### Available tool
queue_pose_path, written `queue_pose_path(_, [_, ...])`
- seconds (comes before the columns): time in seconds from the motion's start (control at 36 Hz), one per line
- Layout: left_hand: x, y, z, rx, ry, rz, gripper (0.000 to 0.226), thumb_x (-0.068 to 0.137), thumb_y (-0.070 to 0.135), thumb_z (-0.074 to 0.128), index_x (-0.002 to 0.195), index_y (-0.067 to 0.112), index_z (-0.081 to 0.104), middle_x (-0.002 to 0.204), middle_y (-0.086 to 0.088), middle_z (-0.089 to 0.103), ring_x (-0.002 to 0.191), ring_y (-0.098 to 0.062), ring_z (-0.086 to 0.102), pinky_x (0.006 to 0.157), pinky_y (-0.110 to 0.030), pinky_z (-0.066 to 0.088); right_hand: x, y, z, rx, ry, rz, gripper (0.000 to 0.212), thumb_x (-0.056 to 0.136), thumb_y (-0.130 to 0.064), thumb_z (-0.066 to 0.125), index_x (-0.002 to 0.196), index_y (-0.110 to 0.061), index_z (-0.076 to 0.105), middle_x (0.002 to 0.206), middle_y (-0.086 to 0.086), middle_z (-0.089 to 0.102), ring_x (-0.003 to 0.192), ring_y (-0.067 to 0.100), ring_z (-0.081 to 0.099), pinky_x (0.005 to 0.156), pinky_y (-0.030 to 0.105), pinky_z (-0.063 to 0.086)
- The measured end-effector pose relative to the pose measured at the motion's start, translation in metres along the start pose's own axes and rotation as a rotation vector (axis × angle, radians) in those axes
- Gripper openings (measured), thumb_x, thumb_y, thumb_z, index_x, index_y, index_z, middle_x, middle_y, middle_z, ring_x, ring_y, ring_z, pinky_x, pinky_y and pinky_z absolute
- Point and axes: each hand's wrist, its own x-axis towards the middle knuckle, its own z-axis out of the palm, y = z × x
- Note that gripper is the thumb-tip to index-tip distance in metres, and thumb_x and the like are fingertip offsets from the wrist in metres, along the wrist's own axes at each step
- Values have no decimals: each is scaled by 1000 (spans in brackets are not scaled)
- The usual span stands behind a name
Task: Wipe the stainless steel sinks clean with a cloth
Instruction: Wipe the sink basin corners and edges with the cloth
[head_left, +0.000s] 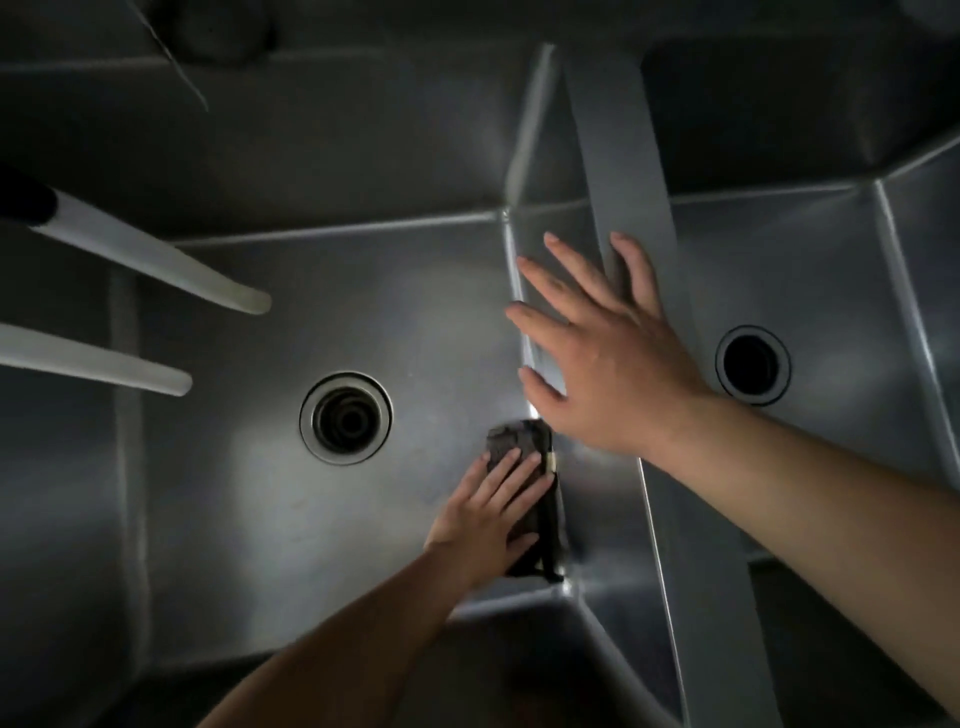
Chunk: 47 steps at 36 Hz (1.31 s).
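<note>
I look straight down into two stainless steel sinks. A dark cloth lies on the floor of the left sink, in its near right corner against the dividing wall. My left hand presses flat on the cloth with straight fingers. My right hand rests open on the flat divider rim between the basins, fingers spread and reaching over into the left basin. The right sink lies beyond my right forearm.
A round drain sits in the middle of the left sink floor, left of the cloth. Another drain opens in the right sink. Two pale pipes reach in from the left edge above the left basin.
</note>
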Motion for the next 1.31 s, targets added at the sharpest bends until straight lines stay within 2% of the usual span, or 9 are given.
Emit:
queue_pose_path(0.08, [45, -30, -30, -13, 52, -111, 73, 93, 59, 30, 156, 24, 15, 163, -4, 23, 151, -23, 10, 120, -50, 22, 0, 0, 5, 66, 139, 18, 47, 86, -42, 52, 122, -16, 65, 149, 6, 49, 148, 24, 30, 118, 60, 13])
queue_pose_path(0.28, [144, -124, -104, 73, 78, -201, 71, 94, 52, 5, 158, 21, -1, 166, -9, -3, 153, -29, 0, 122, -51, -4, 2, 4, 14, 68, 273, 25, 27, 81, -28, 51, 86, -15, 75, 100, -3, 72, 125, 23, 53, 119, 55, 17])
queue_pose_path(0.47, [188, -159, -129, 25, 50, -315, 68, 99, 57, 15, 157, 32, -8, 166, 0, -12, 153, -23, -8, 118, -55, -5, 2, 0, 7, -100, 55, 64, 38, 81, -30, 48, 100, -14, 76, 115, 3, 69, 131, 28, 48, 119, 59, 14])
queue_pose_path(0.64, [170, -174, -123, 33, 117, -327, 65, 99, 60, 16, 156, 38, -5, 167, 5, -7, 153, -19, -7, 116, -56, -11, 3, -20, 4, -453, -248, 46, 48, 93, -33, 42, 134, -14, 58, 156, 19, 35, 151, 40, 8, 113, 68, -15])
queue_pose_path(0.81, [119, -223, -107, -37, 165, -462, 63, 97, 61, 16, 153, 45, -8, 166, 11, -8, 153, -17, -8, 118, -59, -5, 7, -86, 51, -73, -309, -91, 55, 92, -40, 46, 141, -14, 48, 162, 15, 23, 153, 33, 0, 113, 61, -20])
queue_pose_path(0.94, [63, -277, -96, -109, 220, -579, 63, 100, 56, 28, 156, 40, 3, 167, 7, -4, 153, -20, -6, 114, -43, -24, 37, -118, 117, 166, -349, 98, 65, 94, -44, 42, 153, -28, 20, 166, 6, 1, 153, 26, -7, 116, 61, -5])
queue_pose_path(1.06, [5, -316, -93, -155, 257, -724, 65, 102, 53, 30, 159, 29, 9, 167, -2, 5, 153, -27, 1, 122, -53, 4, 53, -120, 170, 232, -403, 207, 80, 93, -58, 44, 155, -40, -2, 166, -3, -11, 152, 26, -11, 115, 64, 2])
queue_pose_path(1.17, [-53, -335, -96, -153, 298, -865, 91, 79, 69, 5, 159, 24, 6, 166, -7, 1, 153, -31, 0, 118, -47, -5, 47, -120, 206, 235, -327, 232, 91, 85, -73, 41, 146, -50, -22, 163, -9, -24, 152, 25, -16, 112, 64, 9])
queue_pose_path(1.31, [-73, -350, -85, -119, 168, -934, 76, 100, 54, 28, 158, 20, -6, 166, -11, -7, 152, -31, -6, 122, -52, -1, 46, -119, 216, 236, -305, 252, 91, 83, -78, 40, 144, -55, -23, 162, -13, -24, 151, 21, -18, 113, 64, 8])
